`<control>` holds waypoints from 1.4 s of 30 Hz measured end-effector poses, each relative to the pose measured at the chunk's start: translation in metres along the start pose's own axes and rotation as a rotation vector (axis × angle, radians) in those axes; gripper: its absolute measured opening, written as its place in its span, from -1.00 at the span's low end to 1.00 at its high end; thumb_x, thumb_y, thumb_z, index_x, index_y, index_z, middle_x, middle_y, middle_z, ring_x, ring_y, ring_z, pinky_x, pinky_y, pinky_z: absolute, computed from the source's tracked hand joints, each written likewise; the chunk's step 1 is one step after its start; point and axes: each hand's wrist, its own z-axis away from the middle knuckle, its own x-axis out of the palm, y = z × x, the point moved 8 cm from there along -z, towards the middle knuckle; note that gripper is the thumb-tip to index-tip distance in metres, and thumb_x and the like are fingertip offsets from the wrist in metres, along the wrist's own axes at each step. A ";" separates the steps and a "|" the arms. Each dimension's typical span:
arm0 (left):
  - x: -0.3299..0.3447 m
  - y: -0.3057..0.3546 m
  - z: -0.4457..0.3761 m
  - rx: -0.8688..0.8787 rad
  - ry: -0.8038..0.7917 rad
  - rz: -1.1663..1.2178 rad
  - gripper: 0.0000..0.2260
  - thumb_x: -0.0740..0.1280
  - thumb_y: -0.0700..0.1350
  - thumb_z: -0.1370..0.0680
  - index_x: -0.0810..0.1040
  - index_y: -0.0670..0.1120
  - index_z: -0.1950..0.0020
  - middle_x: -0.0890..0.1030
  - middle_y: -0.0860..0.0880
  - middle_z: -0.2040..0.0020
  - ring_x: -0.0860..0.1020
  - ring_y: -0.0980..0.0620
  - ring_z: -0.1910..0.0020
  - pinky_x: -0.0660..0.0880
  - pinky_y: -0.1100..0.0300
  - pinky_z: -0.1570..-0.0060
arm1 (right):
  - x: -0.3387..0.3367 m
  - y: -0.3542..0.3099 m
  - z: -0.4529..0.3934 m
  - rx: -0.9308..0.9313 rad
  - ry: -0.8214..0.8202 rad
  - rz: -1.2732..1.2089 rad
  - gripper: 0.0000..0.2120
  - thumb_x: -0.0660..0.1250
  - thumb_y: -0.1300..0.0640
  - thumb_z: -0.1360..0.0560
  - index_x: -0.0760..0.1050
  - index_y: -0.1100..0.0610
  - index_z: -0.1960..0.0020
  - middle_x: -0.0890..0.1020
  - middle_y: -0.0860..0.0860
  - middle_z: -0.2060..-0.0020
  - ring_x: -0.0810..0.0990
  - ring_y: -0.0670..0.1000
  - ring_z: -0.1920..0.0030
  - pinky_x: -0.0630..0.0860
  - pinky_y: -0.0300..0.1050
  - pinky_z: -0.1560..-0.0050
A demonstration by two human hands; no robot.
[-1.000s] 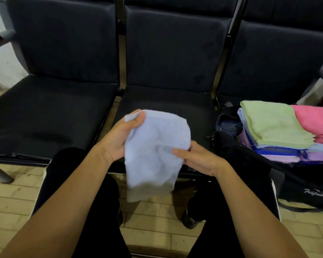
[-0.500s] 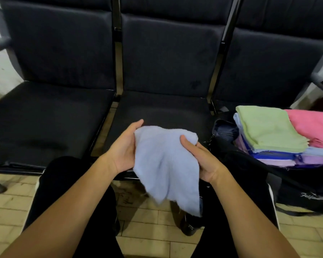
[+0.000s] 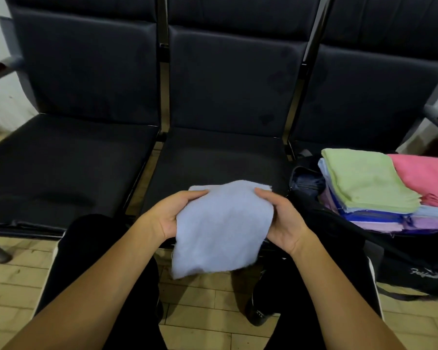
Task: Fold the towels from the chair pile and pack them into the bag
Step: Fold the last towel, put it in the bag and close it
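A pale blue towel (image 3: pixel 220 228), folded into a rough square, is held between both my hands over my knees, in front of the middle seat. My left hand (image 3: pixel 170 218) grips its left edge and my right hand (image 3: pixel 283 223) grips its right edge. To the right a black bag (image 3: pixel 415 258) sits open on the right seat. Folded towels are stacked in it: a green towel (image 3: pixel 367 183) on top, a pink towel (image 3: pixel 427 175) beside it, blue and purple ones underneath.
Three black padded seats in a row face me; the left seat (image 3: pixel 61 168) and middle seat (image 3: pixel 213 157) hold nothing. Metal armrests stick out at both ends. My black-trousered legs and a tan tiled floor (image 3: pixel 200 311) are below.
The towel hung loose from my hands a second ago. Now it is flatter and folded smaller, with a hand on each side, lowered toward my knees.
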 end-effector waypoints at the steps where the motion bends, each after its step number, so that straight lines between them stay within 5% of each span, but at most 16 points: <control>1: -0.003 -0.003 0.000 -0.014 0.036 -0.002 -0.78 0.38 -0.16 -0.54 0.65 -0.21 -0.14 0.68 -0.20 -0.07 0.66 -0.12 0.02 0.56 0.00 -0.11 | -0.003 0.005 -0.002 0.028 0.018 0.040 -0.61 0.37 0.10 -0.52 0.56 0.21 -0.31 0.68 0.16 -0.15 0.67 0.13 -0.13 0.60 -0.01 -0.01; 7: -0.015 0.006 -0.009 0.101 0.068 0.072 -0.76 0.22 -0.39 -0.56 0.62 -0.20 -0.11 0.66 -0.20 0.04 0.64 -0.09 0.08 0.63 0.05 0.15 | -0.001 0.000 -0.008 -0.080 -0.016 0.162 -0.67 0.20 0.33 -0.62 0.57 0.09 -0.29 0.68 0.11 -0.16 0.66 0.13 -0.18 0.60 0.01 -0.07; 10: -0.008 0.026 -0.003 0.310 -0.007 -0.103 -0.67 0.17 -0.49 -0.53 0.67 -0.19 0.10 0.65 -0.16 0.15 0.61 -0.07 0.15 0.59 0.15 0.19 | 0.002 -0.018 0.002 -0.233 0.010 0.162 -0.78 0.32 0.36 -0.53 0.71 0.15 0.02 0.72 0.15 0.00 0.68 0.15 -0.04 0.63 -0.06 0.07; 12: 0.000 0.042 0.013 0.488 0.012 -0.230 -0.53 0.18 -0.47 -0.55 0.67 -0.04 0.34 0.66 0.00 0.29 0.60 0.02 0.22 0.57 0.28 0.27 | 0.005 -0.031 0.010 -0.332 -0.003 0.131 -0.90 0.47 0.32 -0.30 0.69 0.15 0.29 0.73 0.10 0.09 0.71 0.08 0.08 0.63 -0.12 0.18; 16: -0.001 0.058 0.017 0.705 0.073 -0.284 -0.77 0.36 -0.41 -0.50 0.59 -0.10 0.00 0.68 -0.06 0.03 0.65 -0.02 0.04 0.61 0.18 0.13 | -0.013 -0.040 0.007 -0.442 0.154 0.196 -0.78 0.38 0.41 -0.50 0.49 0.12 0.02 0.72 0.10 0.06 0.71 0.08 0.09 0.61 -0.12 0.22; 19: -0.010 0.057 0.010 0.740 0.154 -0.283 -0.77 0.34 -0.40 -0.51 0.48 -0.07 0.17 0.61 -0.16 0.15 0.57 -0.07 0.16 0.51 0.09 0.19 | -0.028 -0.047 0.004 -0.539 0.295 0.244 -0.68 0.26 0.42 -0.57 0.34 0.06 0.21 0.46 -0.02 0.42 0.38 -0.05 0.41 0.30 -0.14 0.35; 21: -0.015 0.059 0.010 0.776 0.211 -0.295 -0.74 0.34 -0.39 -0.51 0.47 -0.09 0.29 0.53 -0.18 0.27 0.47 -0.08 0.23 0.44 0.03 0.18 | -0.037 -0.051 0.004 -0.580 0.360 0.233 -0.63 0.29 0.37 -0.56 0.34 0.06 0.32 0.36 -0.04 0.46 0.28 -0.08 0.40 0.23 -0.13 0.30; 24: -0.016 0.059 0.015 0.787 0.264 -0.326 -0.79 0.36 -0.23 -0.56 0.57 -0.26 0.27 0.58 -0.31 0.26 0.51 -0.11 0.24 0.47 0.01 0.16 | -0.035 -0.052 0.006 -0.579 0.380 0.287 -0.62 0.34 0.30 -0.55 0.49 0.04 0.41 0.45 -0.02 0.44 0.36 -0.06 0.34 0.35 -0.15 0.27; 27: -0.006 0.051 0.013 0.687 0.208 -0.443 -0.73 0.33 -0.12 -0.60 0.62 -0.31 0.16 0.63 -0.33 0.15 0.56 -0.14 0.23 0.50 0.01 0.20 | -0.034 -0.046 0.004 -0.525 0.394 0.316 -0.42 0.33 0.22 -0.57 0.26 0.00 0.58 0.26 -0.08 0.55 0.19 -0.08 0.44 0.19 -0.17 0.37; 30: 0.000 0.048 0.013 0.626 0.137 -0.506 -0.81 0.30 -0.09 -0.62 0.67 -0.15 0.00 0.69 -0.17 0.05 0.65 -0.16 0.05 0.57 -0.06 0.01 | -0.033 -0.038 0.001 -0.401 0.369 0.324 -0.41 0.31 0.01 -0.61 0.18 0.00 0.54 0.24 -0.02 0.53 0.21 -0.04 0.47 0.18 -0.15 0.41; 32: 0.003 0.052 0.019 0.660 0.106 -0.477 -0.84 0.29 -0.13 -0.62 0.66 -0.03 -0.11 0.71 0.00 -0.01 0.66 -0.01 -0.04 0.60 0.03 -0.06 | -0.030 -0.038 0.003 -0.385 0.312 0.350 -0.54 0.31 0.08 -0.62 0.46 0.06 0.47 0.51 0.04 0.46 0.47 0.02 0.40 0.42 -0.15 0.36; 34: 0.005 0.056 0.023 0.705 0.077 -0.471 -0.79 0.30 -0.22 -0.61 0.64 0.00 -0.17 0.70 0.05 -0.06 0.65 0.07 -0.08 0.59 0.13 -0.07 | -0.021 -0.041 0.007 -0.408 0.223 0.348 -0.77 0.29 0.20 -0.62 0.69 0.08 0.12 0.73 0.05 0.15 0.70 0.04 0.14 0.63 -0.09 0.15; 36: 0.004 0.060 0.026 0.743 0.083 -0.473 -0.74 0.29 -0.29 -0.60 0.64 -0.01 -0.17 0.70 0.06 -0.06 0.65 0.08 -0.09 0.59 0.16 -0.06 | -0.016 -0.043 0.009 -0.431 0.154 0.336 -0.79 0.28 0.28 -0.62 0.68 0.12 -0.07 0.74 0.07 0.00 0.72 0.06 -0.01 0.63 -0.08 0.08; 42: -0.004 0.067 0.026 0.791 0.120 -0.397 -0.73 0.24 -0.33 -0.61 0.63 -0.08 -0.18 0.70 0.03 -0.07 0.65 0.07 -0.10 0.58 0.26 -0.01 | -0.013 -0.048 0.012 -0.519 0.094 0.336 -0.76 0.33 0.41 -0.54 0.70 0.17 -0.03 0.73 0.10 -0.04 0.69 0.09 -0.11 0.62 -0.09 -0.05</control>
